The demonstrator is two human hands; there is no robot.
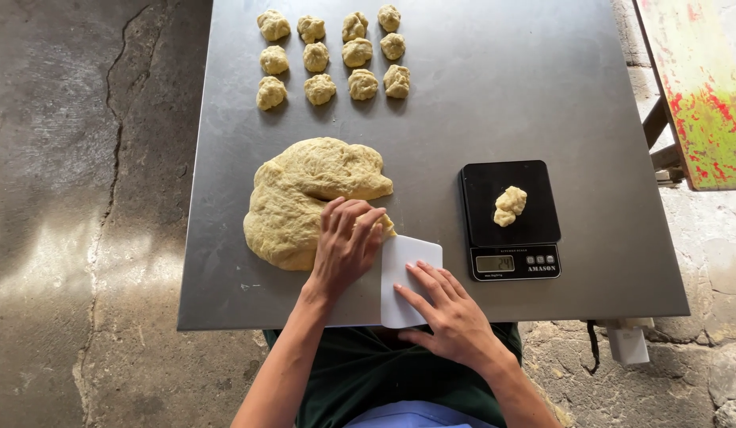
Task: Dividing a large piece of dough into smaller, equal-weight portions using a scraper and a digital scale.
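Steel, dull grey and smooth, makes up the surface, and the large dough mass lying left of its middle serves as the landmark. Nearest the person, just right of the dough's near end, the right hand rests flat with fingers spread on a white plastic scraper; the fingers press down on it rather than pinch it. The scraper seems to lie flat on the steel, its far edge close to the dough, though whether the two touch is hard to tell. The left hand lies open on the dough's near right corner, fingers loosely fanned and pressing into the soft mass.

Right of the dough, well apart from it, sits one black digital scale with one small dough piece on its platform. The scale stands near the surface's near edge, with bare steel between it and the right edge.

Beyond the dough, toward the far edge, twelve dough balls stand in three rows of four, none touching its neighbour. Open steel stretches right of those balls and beyond the scale. Left of the dough only a narrow strip remains before the edge, past which lies a cracked concrete floor.
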